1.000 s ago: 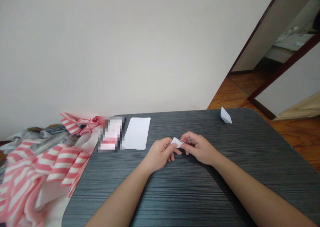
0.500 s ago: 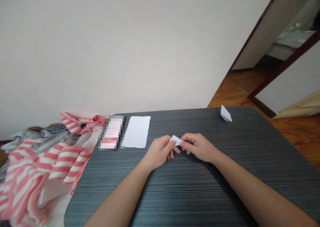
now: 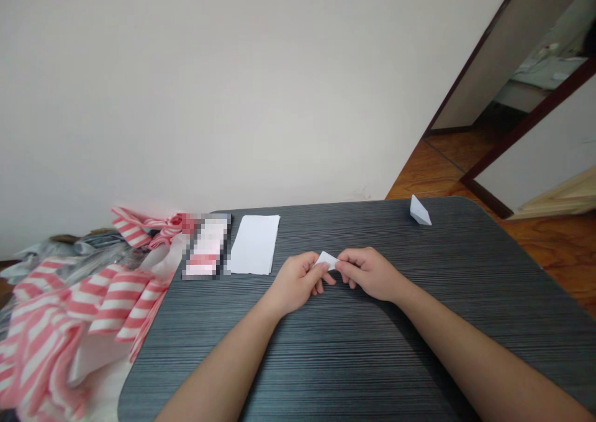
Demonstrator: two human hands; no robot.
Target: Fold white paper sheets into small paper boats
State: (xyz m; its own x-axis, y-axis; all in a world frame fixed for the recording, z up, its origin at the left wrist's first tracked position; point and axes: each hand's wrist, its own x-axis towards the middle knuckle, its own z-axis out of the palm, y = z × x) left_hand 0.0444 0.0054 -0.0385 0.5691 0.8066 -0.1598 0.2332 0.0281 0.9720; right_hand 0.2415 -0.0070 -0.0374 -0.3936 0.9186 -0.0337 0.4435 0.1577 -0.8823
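A small piece of folded white paper (image 3: pixel 327 259) is held between my two hands above the middle of the dark table (image 3: pixel 298 354). My left hand (image 3: pixel 298 282) pinches its left side, thumb on top. On the right corner, the thumb and fingers of my right hand (image 3: pixel 367 273) are closed. Parts of the paper are hidden under the fingers. To the left lies a stack of white paper sheets (image 3: pixel 254 244). A folded white paper shape (image 3: pixel 419 211) stands near the table's far right edge.
Left of the sheets lies a phone-like rectangle (image 3: pixel 207 246), blurred into blocks. Red-and-white striped cloth (image 3: pixel 121 298) is heaped beside the table's left edge. A pale wall (image 3: pixel 279 87) rises behind the table, and a doorway with wooden floor (image 3: pixel 433 167) is at the right.
Both hands keep their grip on the folded paper, with barely any movement of the fingers. The whole view has shifted very slightly.
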